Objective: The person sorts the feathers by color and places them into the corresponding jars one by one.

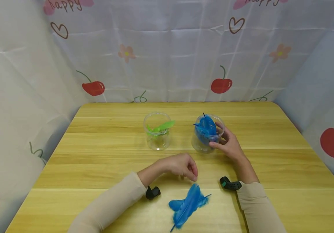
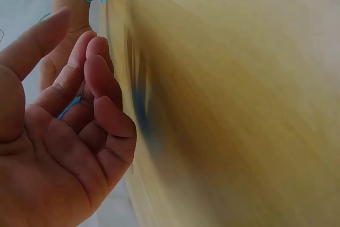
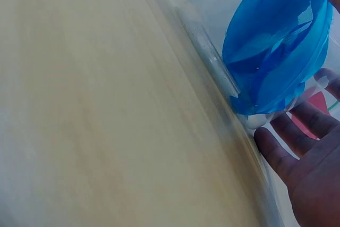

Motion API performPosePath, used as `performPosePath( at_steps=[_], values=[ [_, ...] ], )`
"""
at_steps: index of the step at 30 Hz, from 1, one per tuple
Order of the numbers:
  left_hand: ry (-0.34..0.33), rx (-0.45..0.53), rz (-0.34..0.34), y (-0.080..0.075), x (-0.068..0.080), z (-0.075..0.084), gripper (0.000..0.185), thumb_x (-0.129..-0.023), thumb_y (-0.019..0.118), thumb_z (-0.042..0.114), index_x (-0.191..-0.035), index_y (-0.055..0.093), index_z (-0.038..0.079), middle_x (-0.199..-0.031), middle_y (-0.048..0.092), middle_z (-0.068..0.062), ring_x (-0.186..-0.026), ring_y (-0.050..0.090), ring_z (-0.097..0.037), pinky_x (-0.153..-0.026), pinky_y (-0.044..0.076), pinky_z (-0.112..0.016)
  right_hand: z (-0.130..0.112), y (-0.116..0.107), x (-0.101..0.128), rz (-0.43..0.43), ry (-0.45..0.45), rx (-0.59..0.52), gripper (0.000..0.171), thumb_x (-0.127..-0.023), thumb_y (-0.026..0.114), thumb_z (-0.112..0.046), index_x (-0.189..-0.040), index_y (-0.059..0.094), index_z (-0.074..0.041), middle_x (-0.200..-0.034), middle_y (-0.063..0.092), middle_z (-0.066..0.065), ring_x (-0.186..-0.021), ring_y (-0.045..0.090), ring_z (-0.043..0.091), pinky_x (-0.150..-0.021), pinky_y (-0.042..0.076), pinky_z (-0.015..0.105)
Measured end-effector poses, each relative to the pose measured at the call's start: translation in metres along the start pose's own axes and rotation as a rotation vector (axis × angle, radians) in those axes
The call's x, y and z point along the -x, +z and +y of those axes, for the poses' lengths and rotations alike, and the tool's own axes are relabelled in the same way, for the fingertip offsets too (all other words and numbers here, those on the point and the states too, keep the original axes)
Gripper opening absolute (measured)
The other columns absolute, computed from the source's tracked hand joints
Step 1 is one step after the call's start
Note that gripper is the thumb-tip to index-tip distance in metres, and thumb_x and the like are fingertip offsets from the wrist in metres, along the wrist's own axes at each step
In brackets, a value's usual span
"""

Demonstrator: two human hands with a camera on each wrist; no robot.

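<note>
A clear jar [image 1: 199, 148] packed with blue feathers [image 1: 206, 129] stands right of the table's middle. My right hand [image 1: 226, 142] grips its right side, thumb low at the front and fingers round the back. In the right wrist view the fingers [image 3: 297, 152] lie against the jar wall [image 3: 210, 57] beside the blue feathers [image 3: 276, 51]. My left hand [image 1: 188, 173] hovers with its fingers loosely curled just above a loose bunch of blue feathers [image 1: 188, 205] lying near the front edge. Its palm [image 2: 64, 152] holds nothing. A second clear jar [image 1: 157, 131] holds a green feather [image 1: 161, 127].
The wooden table [image 1: 97, 155] is walled on three sides by a white cherry-print cloth [image 1: 167, 58]. Black wrist cameras [image 1: 153, 192] [image 1: 230, 184] sit on both sleeves. The two jars stand about a hand's width apart.
</note>
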State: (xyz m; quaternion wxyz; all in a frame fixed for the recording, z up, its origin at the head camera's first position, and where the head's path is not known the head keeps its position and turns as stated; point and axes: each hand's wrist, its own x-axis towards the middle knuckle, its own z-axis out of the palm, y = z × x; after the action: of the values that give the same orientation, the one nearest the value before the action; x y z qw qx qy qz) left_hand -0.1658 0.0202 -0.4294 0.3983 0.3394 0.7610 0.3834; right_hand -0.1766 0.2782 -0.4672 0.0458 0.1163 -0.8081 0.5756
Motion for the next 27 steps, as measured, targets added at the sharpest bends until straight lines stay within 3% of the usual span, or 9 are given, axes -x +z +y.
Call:
performPosePath(
  at_steps=[14,20,27],
  values=[
    [-0.019,-0.181,-0.036,0.009,-0.002,0.000,0.007,-0.085,0.079,0.014,-0.086,0.075,0.009,-0.071,0.066,0.006,-0.062,0.053,-0.007,-0.057,0.046,-0.019,0.001,0.000,0.000,-0.002,-0.008,0.000,0.080,-0.088,0.072,-0.005,-0.155,0.029,-0.008,-0.152,0.039,0.023,-0.134,0.040,0.045,-0.104,0.036,0.060],
    [-0.025,-0.306,-0.043,0.013,-0.001,0.003,0.008,-0.084,0.081,0.021,-0.082,0.074,0.015,-0.070,0.065,0.009,-0.065,0.054,-0.006,-0.060,0.046,-0.018,0.001,0.002,0.000,-0.006,-0.002,-0.004,0.080,-0.088,0.073,-0.006,-0.155,0.029,-0.009,-0.151,0.039,0.022,-0.135,0.040,0.044,-0.104,0.036,0.059],
    [-0.044,-0.347,-0.055,0.018,-0.001,0.008,0.012,-0.082,0.082,0.021,-0.080,0.073,0.015,-0.068,0.063,0.007,-0.064,0.052,-0.008,-0.058,0.044,-0.019,0.001,0.001,0.000,0.004,0.006,0.011,0.080,-0.087,0.073,-0.007,-0.155,0.030,-0.009,-0.151,0.039,0.022,-0.135,0.040,0.045,-0.104,0.036,0.060]
  ],
)
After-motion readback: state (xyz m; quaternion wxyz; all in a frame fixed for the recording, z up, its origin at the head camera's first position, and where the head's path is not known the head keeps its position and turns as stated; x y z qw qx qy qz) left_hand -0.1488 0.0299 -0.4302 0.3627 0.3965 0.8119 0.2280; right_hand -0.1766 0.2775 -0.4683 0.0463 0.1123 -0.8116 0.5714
